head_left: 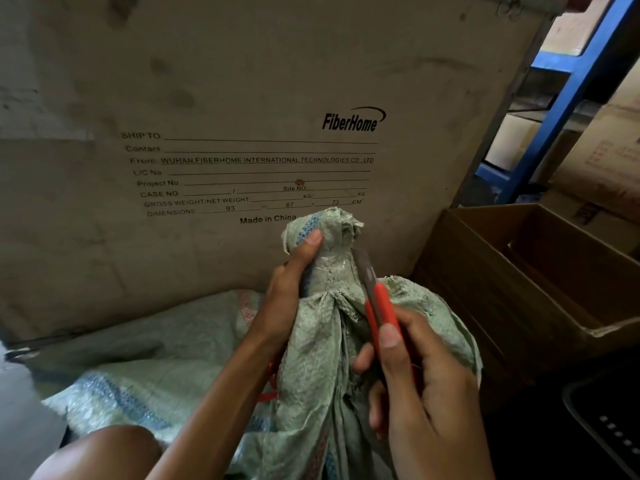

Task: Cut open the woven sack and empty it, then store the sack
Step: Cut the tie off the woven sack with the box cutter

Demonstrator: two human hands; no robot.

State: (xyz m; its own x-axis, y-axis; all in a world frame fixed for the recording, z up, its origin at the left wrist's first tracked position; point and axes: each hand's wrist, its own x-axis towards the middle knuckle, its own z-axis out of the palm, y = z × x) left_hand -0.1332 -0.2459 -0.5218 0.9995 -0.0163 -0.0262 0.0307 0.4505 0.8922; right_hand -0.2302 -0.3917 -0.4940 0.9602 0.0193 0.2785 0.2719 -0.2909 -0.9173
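Left hand (294, 282) gripping tied neck of green woven sack (322, 341); right hand (415, 379) holding red cutter (377, 303), blade touching neck

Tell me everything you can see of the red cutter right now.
The red cutter is a slim utility knife with a red plastic-looking body and a grey metal blade extended upward. The right hand holds it tilted, thumb on its body. The blade lies against the sack's taped, bunched neck, which the left hand grips.
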